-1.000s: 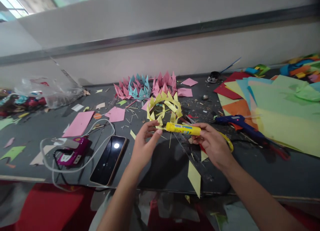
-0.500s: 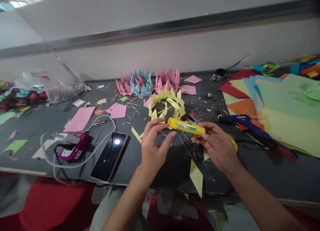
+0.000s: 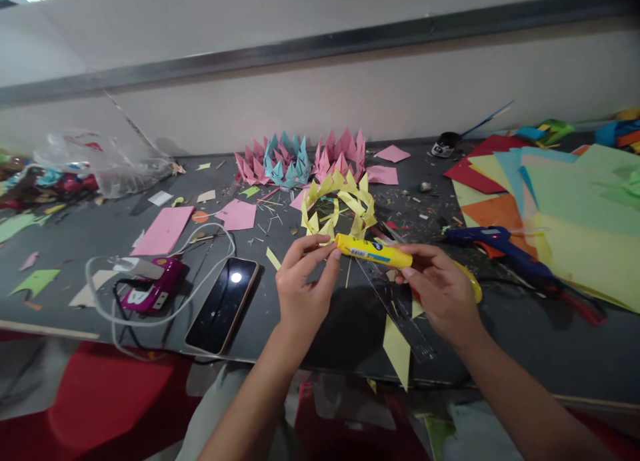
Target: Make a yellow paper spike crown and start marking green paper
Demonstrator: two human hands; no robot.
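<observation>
As the right hand is holding a yellow, cylindrical, labelled tube by its right end, its fingers closed around it, the left hand is meeting the other end, its fingers curled with the tips at the rim; whether they are gripping it, one cannot tell. The tube is tilting slightly down to the right above a dark grey tabletop, just in front of a pointed yellow paper ring. Behind the ring, a spiky light-blue paper ring is standing between pink folded-paper points and a spiky pink paper ring. A transparent plastic ruler is lying beneath the hands, while a black-screened smartphone is resting to the left and a blue glue gun is lying to the right, beside overlapping coloured paper sheets
</observation>
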